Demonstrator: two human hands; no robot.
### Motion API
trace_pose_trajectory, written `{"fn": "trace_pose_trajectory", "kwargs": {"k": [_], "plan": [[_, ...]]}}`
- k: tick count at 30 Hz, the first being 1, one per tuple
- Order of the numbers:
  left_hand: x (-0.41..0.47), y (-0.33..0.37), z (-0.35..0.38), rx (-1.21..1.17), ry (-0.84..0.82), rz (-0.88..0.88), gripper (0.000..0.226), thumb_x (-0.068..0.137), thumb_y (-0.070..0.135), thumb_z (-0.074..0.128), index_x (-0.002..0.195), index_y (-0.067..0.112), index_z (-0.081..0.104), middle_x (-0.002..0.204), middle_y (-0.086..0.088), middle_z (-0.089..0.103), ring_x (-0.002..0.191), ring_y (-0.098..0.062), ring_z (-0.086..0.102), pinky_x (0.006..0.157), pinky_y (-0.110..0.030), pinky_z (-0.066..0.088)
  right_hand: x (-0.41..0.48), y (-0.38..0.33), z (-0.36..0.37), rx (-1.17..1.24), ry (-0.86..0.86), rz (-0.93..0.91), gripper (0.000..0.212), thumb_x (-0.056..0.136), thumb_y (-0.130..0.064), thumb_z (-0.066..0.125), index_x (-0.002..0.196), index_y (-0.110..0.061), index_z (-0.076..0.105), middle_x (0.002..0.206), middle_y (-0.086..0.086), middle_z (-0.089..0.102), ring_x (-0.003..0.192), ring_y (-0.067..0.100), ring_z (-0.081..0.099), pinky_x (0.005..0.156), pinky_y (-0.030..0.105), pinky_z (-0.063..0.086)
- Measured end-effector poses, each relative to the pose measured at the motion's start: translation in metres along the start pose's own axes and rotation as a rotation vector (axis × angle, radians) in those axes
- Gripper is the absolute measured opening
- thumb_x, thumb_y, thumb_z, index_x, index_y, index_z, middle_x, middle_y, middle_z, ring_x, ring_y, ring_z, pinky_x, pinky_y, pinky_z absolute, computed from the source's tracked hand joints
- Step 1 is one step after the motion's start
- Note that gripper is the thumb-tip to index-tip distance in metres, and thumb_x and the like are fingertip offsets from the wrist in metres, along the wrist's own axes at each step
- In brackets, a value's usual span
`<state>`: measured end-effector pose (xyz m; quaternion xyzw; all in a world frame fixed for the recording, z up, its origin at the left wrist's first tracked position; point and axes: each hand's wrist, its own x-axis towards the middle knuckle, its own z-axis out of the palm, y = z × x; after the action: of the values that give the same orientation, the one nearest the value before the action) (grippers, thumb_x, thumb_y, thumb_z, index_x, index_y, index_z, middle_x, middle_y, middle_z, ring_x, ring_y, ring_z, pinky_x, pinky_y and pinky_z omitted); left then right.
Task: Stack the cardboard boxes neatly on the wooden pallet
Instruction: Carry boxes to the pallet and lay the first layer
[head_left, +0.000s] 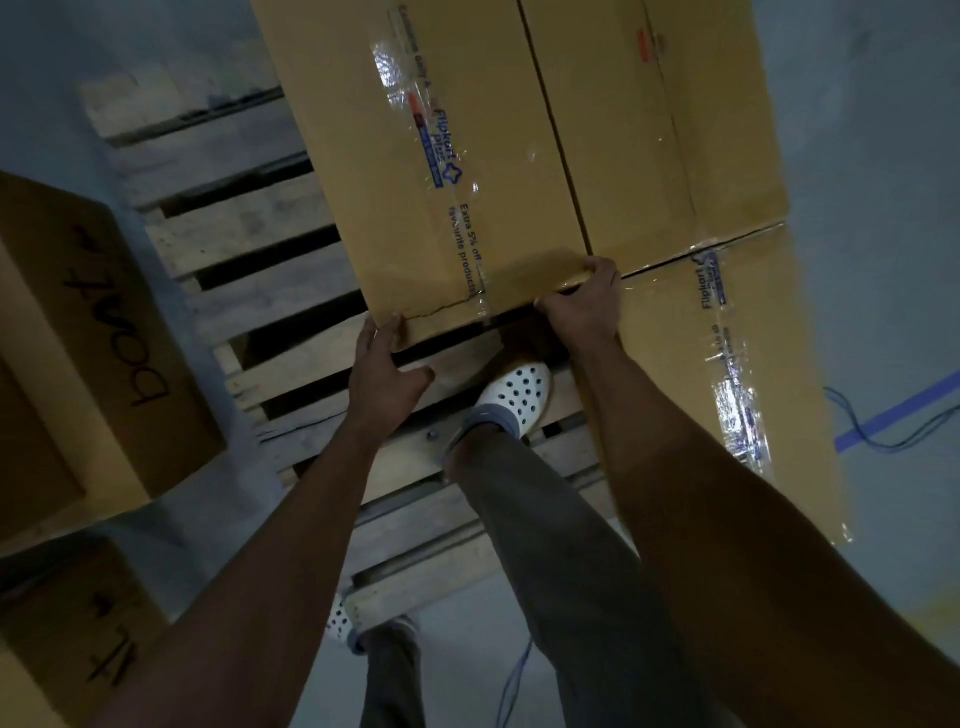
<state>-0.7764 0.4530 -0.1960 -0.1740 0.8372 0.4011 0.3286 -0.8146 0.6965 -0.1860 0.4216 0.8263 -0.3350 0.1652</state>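
At 9 o'clock a brown cardboard box printed "boat" (78, 338) sits on the floor, with another marked box (67, 634) at 8 o'clock. The wooden pallet (249, 228) runs from 10 o'clock down to the centre. The left hand (387, 371), just below centre, is spread with straight fingers, its fingertips touching the near left corner of the Flipkart-taped cardboard box (441, 182), which lies over the pallet from 12 o'clock to the centre. A white perforated clog (514, 395) stands on the slats just below that box's near edge. The right hand (584, 299) curls its fingers over the box's near right corner, gripping it. A second box (649, 156) sits alongside at 1 o'clock, and a third taped box (737, 374) at 3 o'clock. Blue floor tape (898, 410) shows at 4 o'clock.
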Motion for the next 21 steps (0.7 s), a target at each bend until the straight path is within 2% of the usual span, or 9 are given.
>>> {"fn": "trace_pose_trajectory", "kwargs": {"k": [4, 6, 8, 10, 11, 13, 15, 18, 21], "plan": [[0.000, -0.003, -0.004, -0.041, -0.019, -0.038, 0.088, 0.080, 0.022, 0.084, 0.155, 0.025, 0.040, 0.168, 0.002, 0.022, 0.148, -0.023, 0.034, 0.116, -0.041, 0.038, 0.003, 0.002, -0.001, 0.085, -0.011, 0.045, 0.082, 0.073, -0.019, 0.085, 0.142, -0.013, 0.040, 0.146, 0.006, 0.041, 0.122, 0.022, 0.049, 0.092, 0.030, 0.046], [-0.003, -0.003, -0.005, -0.049, -0.020, -0.026, 0.086, 0.079, 0.020, 0.084, 0.154, 0.025, 0.042, 0.168, 0.003, 0.022, 0.148, -0.023, 0.033, 0.116, -0.040, 0.038, 0.002, 0.006, 0.000, 0.161, -0.045, 0.084, 0.085, 0.071, -0.022, 0.087, 0.142, -0.017, 0.040, 0.146, 0.004, 0.039, 0.116, 0.019, 0.050, 0.096, 0.037, 0.052], [-0.005, -0.003, -0.005, -0.031, -0.029, -0.027, 0.079, 0.080, 0.019, 0.084, 0.150, 0.027, 0.048, 0.168, 0.005, 0.020, 0.149, -0.021, 0.031, 0.113, -0.034, 0.037, 0.000, 0.011, 0.001, 0.212, -0.061, 0.104, 0.086, 0.070, -0.026, 0.088, 0.142, -0.019, 0.041, 0.145, 0.002, 0.037, 0.114, 0.023, 0.056, 0.090, 0.041, 0.058], [-0.006, -0.006, -0.005, -0.021, -0.035, -0.048, 0.074, 0.080, 0.021, 0.084, 0.147, 0.030, 0.053, 0.169, 0.006, 0.018, 0.150, -0.020, 0.029, 0.115, -0.037, 0.038, -0.002, 0.015, 0.000, 0.261, -0.087, 0.097, 0.085, 0.074, -0.023, 0.088, 0.144, -0.016, 0.040, 0.147, 0.002, 0.034, 0.111, 0.029, 0.061, 0.071, 0.025, 0.059], [-0.005, -0.008, -0.004, -0.020, -0.030, -0.048, 0.073, 0.080, 0.021, 0.084, 0.146, 0.031, 0.054, 0.169, 0.006, 0.018, 0.151, -0.021, 0.029, 0.116, -0.041, 0.039, -0.004, 0.016, -0.002, 0.274, -0.105, 0.077, 0.084, 0.077, -0.020, 0.086, 0.146, -0.014, 0.039, 0.148, 0.003, 0.032, 0.112, 0.027, 0.060, 0.068, 0.019, 0.056], [-0.003, -0.010, -0.004, -0.029, -0.014, -0.038, 0.070, 0.081, 0.021, 0.083, 0.145, 0.030, 0.056, 0.168, 0.003, 0.023, 0.150, -0.023, 0.031, 0.116, -0.044, 0.040, -0.012, 0.017, -0.003, 0.217, -0.141, 0.012, 0.085, 0.082, -0.017, 0.083, 0.151, -0.011, 0.034, 0.154, 0.004, 0.026, 0.124, 0.016, 0.047, 0.089, 0.017, 0.045], [-0.005, -0.009, -0.003, -0.085, 0.045, -0.021, 0.062, 0.084, 0.016, 0.079, 0.142, 0.026, 0.059, 0.162, -0.001, 0.035, 0.145, -0.023, 0.038, 0.113, -0.037, 0.040, -0.025, 0.019, 0.002, 0.095, -0.155, -0.067, 0.083, 0.086, -0.019, 0.079, 0.153, -0.009, 0.031, 0.161, 0.002, 0.016, 0.135, 0.017, 0.038, 0.102, 0.020, 0.033], [-0.011, -0.003, 0.000, -0.231, 0.247, -0.011, 0.043, 0.086, 0.008, 0.071, 0.127, 0.021, 0.067, 0.134, 0.004, 0.059, 0.128, -0.021, 0.055, 0.105, -0.034, 0.046, -0.052, 0.026, 0.020, -0.030, -0.183, -0.158, 0.076, 0.093, -0.021, 0.069, 0.156, -0.010, 0.028, 0.165, -0.006, 0.004, 0.138, 0.023, 0.043, 0.102, 0.029, 0.044], [-0.008, 0.010, -0.003, -0.466, 0.357, -0.196, 0.051, 0.090, 0.007, 0.065, 0.139, 0.019, 0.057, 0.137, 0.003, 0.060, 0.117, -0.012, 0.056, 0.099, -0.028, 0.047, -0.073, 0.031, 0.035, -0.159, -0.217, -0.201, 0.078, 0.096, -0.023, 0.062, 0.161, -0.016, 0.019, 0.166, -0.010, -0.001, 0.136, 0.025, 0.046, 0.101, 0.036, 0.050]]}}
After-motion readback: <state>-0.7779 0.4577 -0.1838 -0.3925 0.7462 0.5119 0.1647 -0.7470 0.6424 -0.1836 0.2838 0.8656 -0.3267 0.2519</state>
